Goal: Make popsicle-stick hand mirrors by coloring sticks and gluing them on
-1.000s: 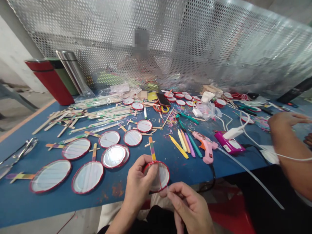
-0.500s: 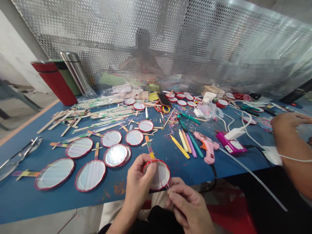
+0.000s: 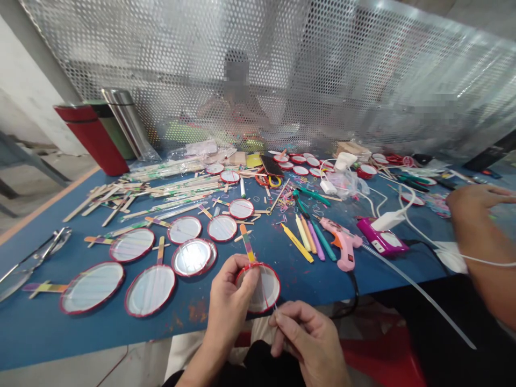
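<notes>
Beside the middle of the near edge of the blue table (image 3: pixel 100 334), the right hand (image 3: pixel 310 330) is curled, thumb and fingertips pinched together; the left hand (image 3: pixel 230 290) is closed on a red-rimmed disc (image 3: pixel 269 290). A striped stick (image 3: pixel 247 243) is pointed toward the far edge. At the disc's near rim, a thin strand (image 3: pixel 276 307) is pinched by the right.

At lower centre, the left hand (image 3: pixel 230 290) is gripping a red-rimmed disc (image 3: pixel 268 286) with a striped stick (image 3: pixel 246 244) pointing up, while the right hand (image 3: pixel 309 336) is pinching a thin strand (image 3: pixel 276 307) near its lower rim. Similar discs (image 3: pixel 92 287) are lying at centre left, a pink glue gun (image 3: pixel 343 243) is resting right of centre, and bottles (image 3: pixel 94 141) are standing upper left.
</notes>
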{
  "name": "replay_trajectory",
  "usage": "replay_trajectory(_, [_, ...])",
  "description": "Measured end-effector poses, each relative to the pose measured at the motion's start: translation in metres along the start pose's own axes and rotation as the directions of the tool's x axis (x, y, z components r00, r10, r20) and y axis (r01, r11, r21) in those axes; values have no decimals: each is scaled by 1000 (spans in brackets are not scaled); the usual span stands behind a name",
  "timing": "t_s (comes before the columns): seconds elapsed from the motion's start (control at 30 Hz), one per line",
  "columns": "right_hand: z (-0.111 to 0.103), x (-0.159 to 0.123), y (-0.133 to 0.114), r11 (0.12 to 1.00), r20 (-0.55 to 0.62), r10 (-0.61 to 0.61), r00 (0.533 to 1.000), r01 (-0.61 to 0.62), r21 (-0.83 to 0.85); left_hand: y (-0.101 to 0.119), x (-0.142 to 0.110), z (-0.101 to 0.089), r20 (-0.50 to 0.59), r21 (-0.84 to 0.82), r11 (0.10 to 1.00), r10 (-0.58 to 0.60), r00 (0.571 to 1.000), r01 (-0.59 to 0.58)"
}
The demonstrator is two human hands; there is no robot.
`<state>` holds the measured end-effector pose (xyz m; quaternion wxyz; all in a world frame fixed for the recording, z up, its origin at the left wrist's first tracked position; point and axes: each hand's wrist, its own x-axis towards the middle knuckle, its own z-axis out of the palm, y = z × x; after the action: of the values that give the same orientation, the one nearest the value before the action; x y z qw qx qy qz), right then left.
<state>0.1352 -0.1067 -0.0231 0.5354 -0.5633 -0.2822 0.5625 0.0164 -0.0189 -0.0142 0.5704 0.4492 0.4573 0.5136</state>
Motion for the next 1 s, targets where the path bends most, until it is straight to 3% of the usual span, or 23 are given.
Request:
replay_trajectory(0.2, [0, 6, 5, 998, 36, 56, 998, -56, 4, -1, 0, 0, 18, -8, 1000, -1, 1000, 1])
replay_trajectory(0.4, [3, 2, 4, 995, -43, 92, 995, -90, 31, 1, 2, 0, 0, -56, 998, -38, 999, 38])
replay_trajectory(0.5, [-1, 1, -1, 998, -62, 58, 996, -57, 7, 3, 2, 0, 2, -8, 1000, -15, 1000, 15])
replay_trajectory(0.6, [-9, 4, -11, 997, -125, -47, 991, 40, -59, 6, 1, -1, 90, 86, 994, 55, 994, -63])
replay_trajectory(0.7, [-15, 9, -25, 973, -21, -120, 993, 113, -202, 8, 1, -1, 196, 133, 973, 160, 967, -188])
replay_trajectory(0.83, [-16, 14, -36, 953, 176, -69, 982, 117, -279, 10, 2, 0, 265, 171, 937, 252, 931, -303])
replay_trajectory(1.0, [-13, 17, -40, 962, 202, -29, 979, 82, -259, 14, -1, 1, 296, 222, 926, 235, 926, -306])
